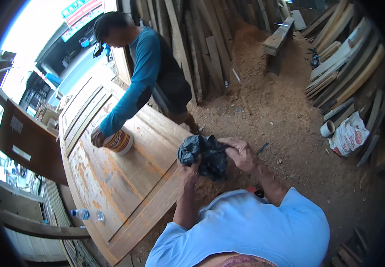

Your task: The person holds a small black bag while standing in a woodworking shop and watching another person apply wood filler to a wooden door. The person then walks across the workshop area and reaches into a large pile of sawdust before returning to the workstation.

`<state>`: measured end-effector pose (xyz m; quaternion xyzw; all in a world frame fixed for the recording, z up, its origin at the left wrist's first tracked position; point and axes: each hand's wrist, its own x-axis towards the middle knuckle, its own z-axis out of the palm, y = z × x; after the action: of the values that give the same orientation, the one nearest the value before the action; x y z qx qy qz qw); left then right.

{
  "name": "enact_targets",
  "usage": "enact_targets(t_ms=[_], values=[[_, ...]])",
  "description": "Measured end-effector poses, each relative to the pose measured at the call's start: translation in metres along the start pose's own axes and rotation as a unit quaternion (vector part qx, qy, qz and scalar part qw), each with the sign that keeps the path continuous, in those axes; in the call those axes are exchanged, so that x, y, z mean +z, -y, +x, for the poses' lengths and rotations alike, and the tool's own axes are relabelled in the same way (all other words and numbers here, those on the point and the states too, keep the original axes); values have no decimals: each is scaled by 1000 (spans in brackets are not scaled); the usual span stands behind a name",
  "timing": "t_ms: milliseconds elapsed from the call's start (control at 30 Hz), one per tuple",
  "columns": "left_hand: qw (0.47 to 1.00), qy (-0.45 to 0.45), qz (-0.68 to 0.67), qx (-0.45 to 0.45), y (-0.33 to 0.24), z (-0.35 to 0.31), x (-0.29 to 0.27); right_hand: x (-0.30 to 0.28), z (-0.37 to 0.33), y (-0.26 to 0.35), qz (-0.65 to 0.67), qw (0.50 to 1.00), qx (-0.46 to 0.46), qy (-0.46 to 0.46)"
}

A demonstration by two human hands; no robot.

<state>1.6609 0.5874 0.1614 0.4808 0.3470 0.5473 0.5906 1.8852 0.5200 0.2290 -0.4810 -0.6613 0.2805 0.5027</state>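
While left hand (191,168) holds crumpled black plastic (211,156), right hand (242,153) pinches it.

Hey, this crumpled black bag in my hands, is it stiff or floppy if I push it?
The bag will probably flop, given its loose creases and folds. Its slightly shiny surface may slip a little between your left hand and right hand. Any contents are hidden, so weight is uncertain.

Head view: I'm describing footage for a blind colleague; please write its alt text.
The person's left hand and right hand hold crumpled black plastic beside a panelled wooden door; a co-worker's hand is at a bucket on it. Planks lean behind.
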Motion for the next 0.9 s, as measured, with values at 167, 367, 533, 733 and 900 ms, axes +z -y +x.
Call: enact_targets(t_ms=[167, 367, 533, 733, 900], values=[[988, 57, 116, 89, -18, -7, 19, -4, 12, 37, -5, 999, 32, -33], [966, 138, 196, 94, -22, -13, 34, 15, 4, 9, -37, 999, 11, -27], [970, 140, 153, 124, -22, -13, 32, 25, 2, -11, -91, 994, 34, -52], [977, 115, 148, 97, -37, -16, 45, 13, 1, 18, -233, 951, -83, -186], [957, 97, 236, 137, -33, -8, 33, 8, -5, 45, -65, 990, 49, -116]])
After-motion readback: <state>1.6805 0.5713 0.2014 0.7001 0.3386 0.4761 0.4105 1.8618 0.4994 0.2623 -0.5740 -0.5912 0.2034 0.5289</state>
